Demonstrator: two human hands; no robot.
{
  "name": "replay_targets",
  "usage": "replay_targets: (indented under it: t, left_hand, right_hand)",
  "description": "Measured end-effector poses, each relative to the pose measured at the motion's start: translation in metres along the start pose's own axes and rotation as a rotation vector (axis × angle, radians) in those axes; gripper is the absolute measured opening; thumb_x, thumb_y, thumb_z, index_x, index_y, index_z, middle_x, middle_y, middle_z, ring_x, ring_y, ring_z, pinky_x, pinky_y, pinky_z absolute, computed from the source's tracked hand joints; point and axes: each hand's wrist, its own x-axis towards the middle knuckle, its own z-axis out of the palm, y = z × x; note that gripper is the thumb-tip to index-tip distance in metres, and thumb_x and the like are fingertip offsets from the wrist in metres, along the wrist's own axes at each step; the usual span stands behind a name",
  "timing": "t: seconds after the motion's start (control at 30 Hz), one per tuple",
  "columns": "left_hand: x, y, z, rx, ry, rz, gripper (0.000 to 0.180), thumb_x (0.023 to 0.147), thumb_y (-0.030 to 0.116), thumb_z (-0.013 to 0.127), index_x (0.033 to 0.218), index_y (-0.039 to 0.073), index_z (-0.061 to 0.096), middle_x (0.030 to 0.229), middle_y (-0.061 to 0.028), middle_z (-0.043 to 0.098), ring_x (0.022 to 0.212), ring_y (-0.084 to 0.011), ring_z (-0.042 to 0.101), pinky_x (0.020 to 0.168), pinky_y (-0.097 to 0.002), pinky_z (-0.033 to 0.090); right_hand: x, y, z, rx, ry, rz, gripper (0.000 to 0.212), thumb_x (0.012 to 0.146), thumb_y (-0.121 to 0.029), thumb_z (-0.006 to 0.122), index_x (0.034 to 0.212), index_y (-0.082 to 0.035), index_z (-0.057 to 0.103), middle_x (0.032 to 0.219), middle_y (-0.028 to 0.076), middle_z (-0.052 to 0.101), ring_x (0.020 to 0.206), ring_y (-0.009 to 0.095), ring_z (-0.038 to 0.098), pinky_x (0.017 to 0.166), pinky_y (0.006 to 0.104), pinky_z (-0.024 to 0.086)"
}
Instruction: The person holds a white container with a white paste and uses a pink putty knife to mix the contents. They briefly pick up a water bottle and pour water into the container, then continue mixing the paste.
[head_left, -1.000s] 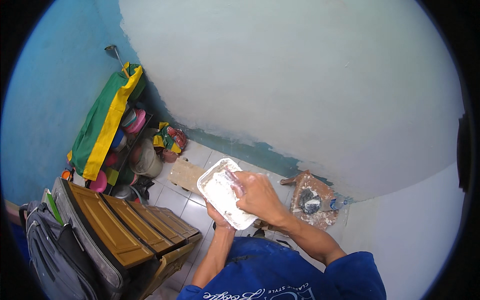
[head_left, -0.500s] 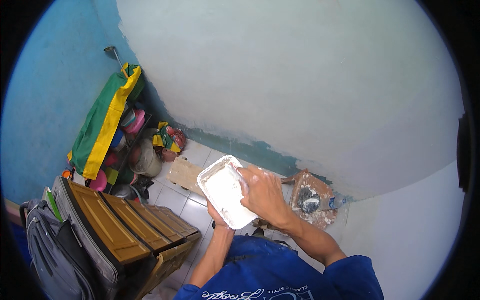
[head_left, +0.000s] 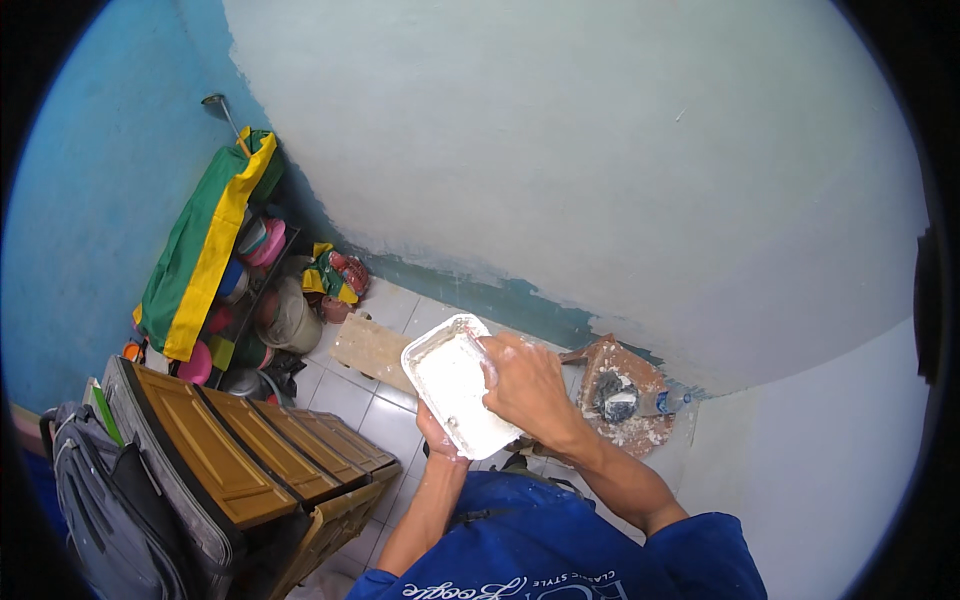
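Evidently, from where I sit at the far end of this head camera, the white rectangular tray [head_left: 437, 343] is held up in front of the body, above the tiled floor [head_left: 390, 425]. My left hand [head_left: 440, 437] grips it low on its left side, the fingers mostly hidden underneath, probably so the open top stays facing me and the white paste [head_left: 448, 388] stays in. My right hand [head_left: 528, 388] reaches over the tray's right edge with its fingers curled inward; I cannot tell whether they close on a small tool. The left grip seems to brace the tray against whatever push comes from the right

Off to the right, a clear plastic bottle [head_left: 672, 402] lies by a reddish-brown slab [head_left: 605, 360] spattered white, perhaps put there to keep it within reach. A wooden plank [head_left: 370, 350] lies beyond the tray, to its left. For writing, I make out only white lettering [head_left: 468, 590] on the blue T-shirt [head_left: 560, 535], upside down to me; the tray shows no label that I can read
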Motion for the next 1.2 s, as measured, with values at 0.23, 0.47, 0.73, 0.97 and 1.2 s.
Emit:
replay_targets:
  t: [0.23, 0.47, 0.73, 0.97, 1.2]
  left_hand:
    - [0.005, -0.003, 0.000, -0.012, -0.011, 0.016, 0.065, 0.103, 0.054, 0.033, 0.149, 0.009, 0.042, 0.144, -0.0132, 0.052, 0.130, -0.0294, 0.053, 0.112, -0.0450, 0.040]
    - [0.014, -0.003, -0.019, -0.099, -0.148, -0.013, 0.070, 0.103, 0.059, 0.033, 0.150, 0.007, 0.040, 0.143, -0.0136, 0.053, 0.126, -0.0293, 0.055, 0.109, -0.0444, 0.044]
    - [0.010, -0.001, 0.009, -0.030, -0.052, 0.054, 0.057, 0.104, 0.047, 0.036, 0.145, 0.008, 0.047, 0.136, -0.0116, 0.057, 0.122, -0.0269, 0.057, 0.108, -0.0418, 0.044]
    - [0.011, -0.005, 0.000, 0.079, -0.024, 0.050, 0.067, 0.103, 0.056, 0.035, 0.149, 0.008, 0.042, 0.143, -0.0126, 0.053, 0.128, -0.0288, 0.054, 0.111, -0.0439, 0.042]
    - [0.017, -0.012, -0.027, -0.021, -0.010, 0.003, 0.066, 0.103, 0.056, 0.035, 0.148, 0.007, 0.042, 0.142, -0.0123, 0.054, 0.127, -0.0276, 0.054, 0.110, -0.0432, 0.042]
  right_hand:
    - [-0.008, -0.005, 0.000, 0.209, -0.030, -0.006, 0.024, 0.079, -0.009, 0.061, 0.098, 0.004, 0.066, 0.091, 0.025, 0.066, 0.084, 0.047, 0.063, 0.075, 0.0525, 0.050]
    - [-0.009, -0.012, 0.014, 0.388, 0.025, -0.056, 0.020, 0.078, -0.008, 0.064, 0.093, 0.006, 0.063, 0.087, 0.028, 0.064, 0.083, 0.051, 0.061, 0.073, 0.0517, 0.049]
    - [-0.002, -0.011, 0.006, 0.395, 0.052, 0.009, 0.020, 0.075, -0.006, 0.063, 0.091, 0.006, 0.062, 0.088, 0.028, 0.063, 0.081, 0.051, 0.059, 0.072, 0.0523, 0.048]
    - [0.001, -0.006, 0.023, 0.360, 0.038, 0.050, 0.020, 0.075, -0.007, 0.063, 0.088, 0.007, 0.062, 0.085, 0.030, 0.062, 0.081, 0.051, 0.060, 0.072, 0.0527, 0.048]
    - [-0.001, -0.011, 0.028, 0.345, -0.027, 0.042, 0.019, 0.076, -0.007, 0.062, 0.088, 0.007, 0.063, 0.087, 0.030, 0.064, 0.084, 0.051, 0.061, 0.073, 0.0521, 0.049]
